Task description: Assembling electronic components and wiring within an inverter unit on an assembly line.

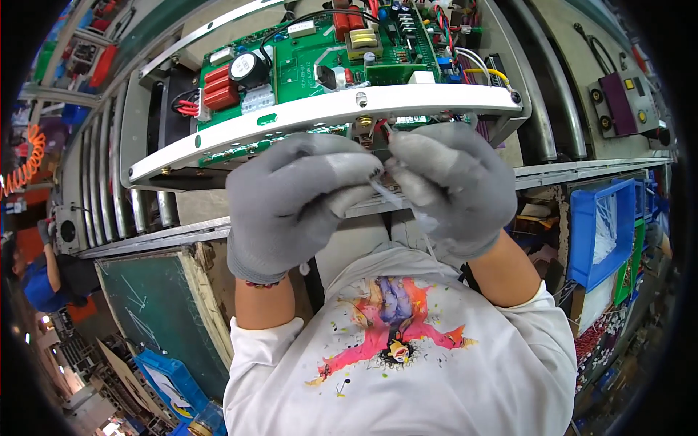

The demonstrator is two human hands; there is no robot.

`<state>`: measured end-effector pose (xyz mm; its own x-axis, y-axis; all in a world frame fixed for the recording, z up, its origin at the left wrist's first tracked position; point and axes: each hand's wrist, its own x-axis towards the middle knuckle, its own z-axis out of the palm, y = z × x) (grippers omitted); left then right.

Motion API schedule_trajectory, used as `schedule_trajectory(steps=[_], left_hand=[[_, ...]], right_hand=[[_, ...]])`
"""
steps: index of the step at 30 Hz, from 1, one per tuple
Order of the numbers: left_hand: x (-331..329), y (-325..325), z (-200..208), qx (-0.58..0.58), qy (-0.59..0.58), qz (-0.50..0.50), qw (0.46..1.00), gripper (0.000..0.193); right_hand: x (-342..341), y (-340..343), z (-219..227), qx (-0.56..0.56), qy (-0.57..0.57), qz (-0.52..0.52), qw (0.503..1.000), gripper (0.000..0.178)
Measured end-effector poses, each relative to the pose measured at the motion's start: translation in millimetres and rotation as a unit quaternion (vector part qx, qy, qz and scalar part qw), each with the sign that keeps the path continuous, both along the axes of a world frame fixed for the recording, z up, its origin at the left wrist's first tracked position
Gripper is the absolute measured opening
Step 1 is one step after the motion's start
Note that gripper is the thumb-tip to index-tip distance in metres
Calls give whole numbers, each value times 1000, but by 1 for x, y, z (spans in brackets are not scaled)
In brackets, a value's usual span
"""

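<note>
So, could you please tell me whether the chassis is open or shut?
The chassis is open: its green board lies uncovered.

L glove (283, 203), ctr-L of pic: grey knit, paler coated fingers, dk smudges nr fingertips, ribbed cuff. R glove (465, 189), ctr-R: same grey, pale fingers. Dk red beaded bracelet (263, 284) just below L cuff. Wht tee (480, 378), btm ctr, loose sleeves (254, 349); splashy print (396, 320) in pink, red, orange w/ purple-blue mid, plus small blk music note (343, 387) lower L of it. Pale trousers (354, 247) mid-frame.
</note>
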<state>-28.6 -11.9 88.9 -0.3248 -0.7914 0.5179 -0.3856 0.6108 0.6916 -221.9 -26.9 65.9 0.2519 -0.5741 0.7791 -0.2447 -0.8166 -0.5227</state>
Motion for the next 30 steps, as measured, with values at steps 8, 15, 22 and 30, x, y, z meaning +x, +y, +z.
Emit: schedule_trajectory(steps=[8,15,22,30], left_hand=[[-11,12,12,20,-43,106,993,17],[-10,6,10,-8,-41,72,997,16],[-11,7,14,16,-46,62,997,15],[-13,10,16,13,-23,56,998,20]], right_hand=[[-5,2,-7,115,-39,8,993,24],[-9,3,-8,133,-37,15,990,25],[-8,2,-4,126,-12,13,992,25],[-7,3,2,128,-13,31,991,25]])
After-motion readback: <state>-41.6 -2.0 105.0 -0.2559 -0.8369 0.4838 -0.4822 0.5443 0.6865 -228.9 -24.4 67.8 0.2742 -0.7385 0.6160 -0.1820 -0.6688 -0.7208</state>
